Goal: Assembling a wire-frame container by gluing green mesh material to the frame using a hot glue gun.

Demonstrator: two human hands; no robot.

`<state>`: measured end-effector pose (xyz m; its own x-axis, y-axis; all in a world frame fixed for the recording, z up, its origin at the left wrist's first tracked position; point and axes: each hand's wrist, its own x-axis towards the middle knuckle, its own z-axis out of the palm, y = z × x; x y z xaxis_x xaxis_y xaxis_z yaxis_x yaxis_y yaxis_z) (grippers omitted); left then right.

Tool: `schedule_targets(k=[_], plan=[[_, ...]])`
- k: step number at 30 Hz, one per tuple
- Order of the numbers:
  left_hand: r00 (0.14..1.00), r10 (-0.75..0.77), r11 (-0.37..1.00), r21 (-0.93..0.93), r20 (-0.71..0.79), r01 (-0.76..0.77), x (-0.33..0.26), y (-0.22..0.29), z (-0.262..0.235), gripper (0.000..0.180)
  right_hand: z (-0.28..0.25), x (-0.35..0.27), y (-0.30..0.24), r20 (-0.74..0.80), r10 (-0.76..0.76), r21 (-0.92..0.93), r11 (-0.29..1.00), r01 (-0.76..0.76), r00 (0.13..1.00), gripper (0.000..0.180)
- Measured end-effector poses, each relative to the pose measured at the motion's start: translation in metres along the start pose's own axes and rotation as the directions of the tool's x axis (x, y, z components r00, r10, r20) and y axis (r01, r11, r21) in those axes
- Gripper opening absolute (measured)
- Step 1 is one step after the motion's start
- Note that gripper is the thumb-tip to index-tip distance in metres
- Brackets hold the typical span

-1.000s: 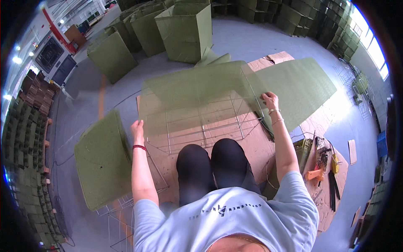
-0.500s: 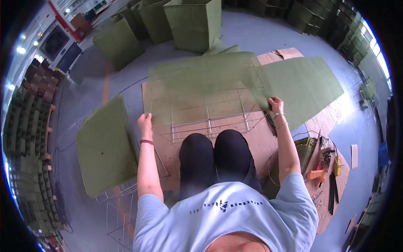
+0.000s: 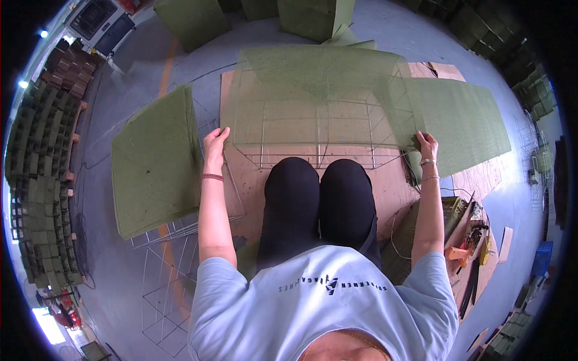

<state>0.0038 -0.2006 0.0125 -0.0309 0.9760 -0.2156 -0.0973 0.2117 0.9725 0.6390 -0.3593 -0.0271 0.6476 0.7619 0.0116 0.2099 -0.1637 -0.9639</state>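
A thin, see-through green mesh sheet [image 3: 325, 69] is stretched between my two hands. My left hand [image 3: 215, 144] pinches its near left corner, and my right hand [image 3: 425, 144] pinches the near right corner. Under the sheet lies a metal wire frame [image 3: 262, 159], its bars showing through the mesh. Whether sheet and frame touch cannot be told. The frame rests on brown cardboard [image 3: 241, 216] just beyond my knees. Beside my right hand, a second green sheet [image 3: 460, 120] lies spread out flat.
A stack of green panels [image 3: 153, 168] sits on wire frames [image 3: 162, 301] at my left. To the right lie an orange-handled tool [image 3: 459, 255] and dark strips [image 3: 471, 283]. Green boxes [image 3: 192, 21] stand at the far side, with stacked green pieces [image 3: 42, 180] far left.
My view has shifted, so the scene sits higher in the picture. My hands have moved farther apart, and the blurred, moving sheet now hangs flatter and tauter over the frame.
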Motion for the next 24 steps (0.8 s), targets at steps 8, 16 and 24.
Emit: schedule_targets(k=[8, 16, 24], plan=[[0.996, -0.073, 0.995, 0.071, -0.056, 0.077, -0.013, -0.016, -0.027, 0.016, 0.012, -0.011, 0.010, -0.028, 0.075, 0.150, 0.986, -0.070, 0.997, 0.018], [1.000, 0.025, 0.999, -0.027, -0.009, -0.025, -0.027, -0.019, -0.007, 0.026, 0.017, -0.042, -0.010, -0.108, 0.021, 0.030, 0.999, -0.018, 0.994, 0.020], [0.983, 0.148, 0.982, -0.133, 0.108, -0.134, -0.001, -0.026, 0.021, 0.019, 0.003, -0.018, -0.011, -0.132, -0.014, 0.199, 0.979, 0.041, 0.991, 0.016]])
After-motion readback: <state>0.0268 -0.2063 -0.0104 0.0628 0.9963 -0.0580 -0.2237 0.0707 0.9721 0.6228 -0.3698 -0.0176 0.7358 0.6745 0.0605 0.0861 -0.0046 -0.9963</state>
